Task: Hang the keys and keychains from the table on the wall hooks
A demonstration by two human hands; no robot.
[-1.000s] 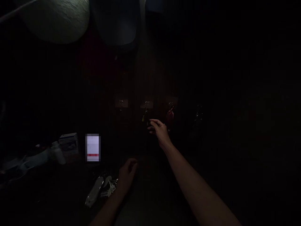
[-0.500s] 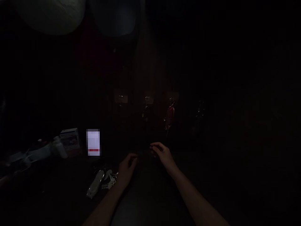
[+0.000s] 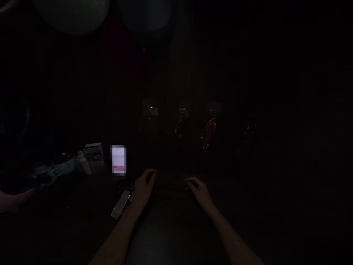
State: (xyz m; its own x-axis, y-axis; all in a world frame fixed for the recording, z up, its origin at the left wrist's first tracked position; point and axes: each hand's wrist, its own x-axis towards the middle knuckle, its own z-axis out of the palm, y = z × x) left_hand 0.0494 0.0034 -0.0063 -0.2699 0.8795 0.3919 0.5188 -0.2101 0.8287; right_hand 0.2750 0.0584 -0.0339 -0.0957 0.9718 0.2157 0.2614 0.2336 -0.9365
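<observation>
The scene is very dark. My left hand (image 3: 143, 188) is at the centre left, fingers bent forward and a gap showing between thumb and fingers. Nothing can be made out in it. Just beside its wrist lies a shiny, elongated pale object (image 3: 120, 205), and the forearm partly covers what is next to it. To the right, my right hand (image 3: 200, 191) has loosely curved fingers with the thumb apart, and no held object is visible. The two hands are separate, over a dark surface (image 3: 157, 235).
A lit, pixelated screen (image 3: 119, 159) stands left of my hands. Beyond it are a small box (image 3: 94, 156), a white bottle (image 3: 84, 163) and a pale blue cloth-like item (image 3: 63, 167). Small metal hooks (image 3: 181, 110) line the back, one bearing a reddish hanging item (image 3: 210, 133).
The view has shifted, moving the background rightward and slightly up. My hands are farther apart, the right one lower. My left arm now covers the keys seen beside the pale object earlier.
</observation>
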